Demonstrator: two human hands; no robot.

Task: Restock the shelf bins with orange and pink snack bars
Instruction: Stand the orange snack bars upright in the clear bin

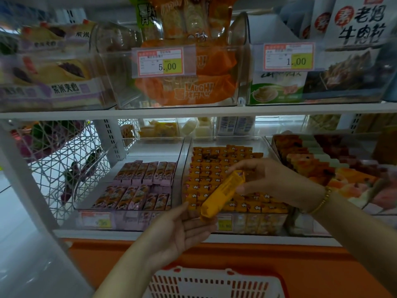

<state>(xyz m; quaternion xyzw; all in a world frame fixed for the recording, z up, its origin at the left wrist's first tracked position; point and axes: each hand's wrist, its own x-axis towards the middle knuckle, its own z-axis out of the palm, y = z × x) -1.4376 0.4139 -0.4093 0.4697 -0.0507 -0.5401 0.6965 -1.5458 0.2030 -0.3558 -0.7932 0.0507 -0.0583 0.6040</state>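
My right hand (270, 181) pinches the upper end of an orange snack bar (222, 195), which slants down to the left in front of the lower shelf. My left hand (182, 231) is spread palm up under the bar's lower end, its fingertips touching the wrapper. Behind the bar, a clear bin (251, 143) is packed with rows of orange bars (214, 168). The clear bin (150, 147) to its left holds rows of pink bars (141, 186) in its front part.
A red and white shopping basket (214, 282) sits below my hands. A white wire basket (64, 164) hangs at the left. Another bin of orange and pink packs (322, 164) stands at the right. The upper shelf (193, 111) carries clear bins with price tags.
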